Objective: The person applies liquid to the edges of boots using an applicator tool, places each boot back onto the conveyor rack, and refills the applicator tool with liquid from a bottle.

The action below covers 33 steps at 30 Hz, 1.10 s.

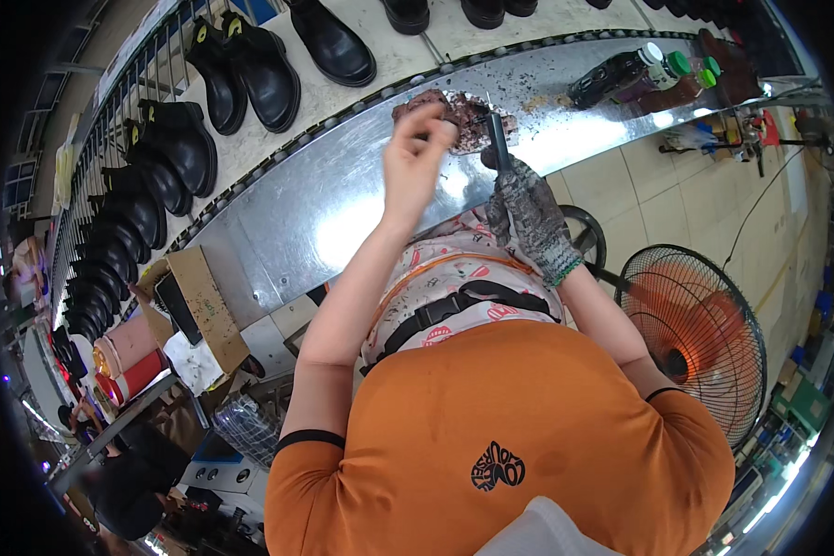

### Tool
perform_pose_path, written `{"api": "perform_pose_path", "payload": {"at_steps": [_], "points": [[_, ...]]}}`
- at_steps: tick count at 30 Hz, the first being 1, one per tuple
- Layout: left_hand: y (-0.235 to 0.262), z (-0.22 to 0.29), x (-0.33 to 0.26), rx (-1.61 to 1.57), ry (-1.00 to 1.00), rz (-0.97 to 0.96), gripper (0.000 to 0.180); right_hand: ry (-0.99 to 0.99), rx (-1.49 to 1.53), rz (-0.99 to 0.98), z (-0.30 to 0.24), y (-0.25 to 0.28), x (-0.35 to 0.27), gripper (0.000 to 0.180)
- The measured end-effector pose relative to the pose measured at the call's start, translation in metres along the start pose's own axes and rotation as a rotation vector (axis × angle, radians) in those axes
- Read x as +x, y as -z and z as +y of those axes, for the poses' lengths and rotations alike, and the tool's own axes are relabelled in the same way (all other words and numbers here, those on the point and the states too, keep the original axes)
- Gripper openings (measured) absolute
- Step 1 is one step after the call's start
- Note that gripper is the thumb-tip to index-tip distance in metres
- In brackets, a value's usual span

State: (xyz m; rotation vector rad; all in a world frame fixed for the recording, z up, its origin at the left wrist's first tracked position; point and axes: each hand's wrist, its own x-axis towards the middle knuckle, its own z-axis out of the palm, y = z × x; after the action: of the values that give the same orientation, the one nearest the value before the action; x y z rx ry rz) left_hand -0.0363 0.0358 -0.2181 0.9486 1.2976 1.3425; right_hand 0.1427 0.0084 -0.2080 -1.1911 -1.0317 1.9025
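My bare left hand (419, 153) reaches over a shiny metal bench (324, 199) and pinches the edge of a brown, mottled piece of material (468, 116) lying on it. My right hand (526, 211), in a grey knitted glove, is closed around a dark stick-like tool (497, 137) that points up at the same piece. The tool's tip touches or hovers at the piece's right side; I cannot tell which. Dark crumbs are scattered on the metal around it.
Several black boots (250, 69) stand in rows on a pale conveyor (389, 56) beyond the bench. Bottles (649, 74) lie at the bench's right end. A floor fan (700, 338) stands at my right, and an open cardboard box (203, 306) sits left of me.
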Motion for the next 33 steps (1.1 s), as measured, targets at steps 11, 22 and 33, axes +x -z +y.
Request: {"api": "perform_pose_path", "payload": {"at_steps": [11, 22, 33], "points": [[0.134, -0.023, 0.169, 0.424, -0.012, 0.5, 0.078, 0.02, -0.801, 0.226, 0.059, 0.021, 0.038, 0.041], [0.121, -0.061, 0.28, 0.726, 0.268, 0.661, 0.117, -0.046, -0.833, 0.211, 0.058, 0.025, 0.059, 0.031], [0.152, -0.06, 0.248, 0.467, -0.141, 0.553, 0.07, 0.029, -0.639, 0.183, 0.078, 0.028, 0.053, 0.05]]}}
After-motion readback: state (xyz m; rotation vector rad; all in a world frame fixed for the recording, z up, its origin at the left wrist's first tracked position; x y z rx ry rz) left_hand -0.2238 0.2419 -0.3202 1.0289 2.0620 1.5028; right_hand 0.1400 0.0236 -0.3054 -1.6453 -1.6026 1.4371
